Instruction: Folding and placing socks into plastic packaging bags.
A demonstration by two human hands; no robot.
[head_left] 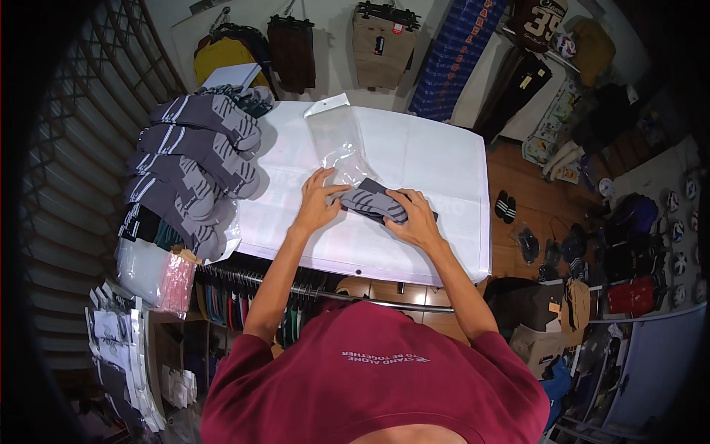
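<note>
A folded pair of grey socks (376,203) with dark stripes lies on the white-covered table, in front of me. My right hand (416,220) grips its right end, fingers over the top and thumb at the near side. My left hand (319,201) is at the left end of the socks, its fingers on the lower end of a clear plastic bag (336,140). That bag lies flat, its white header strip pointing away from me. The bag's lower end meets the socks; whether they overlap is hard to see.
Several grey socks (188,148) are heaped along the table's left side. Clear plastic packs (151,274) sit at the near left corner. Below the near edge runs a rail of hanging clothes (237,296). Sandals (505,207) stand on the wooden floor to the right.
</note>
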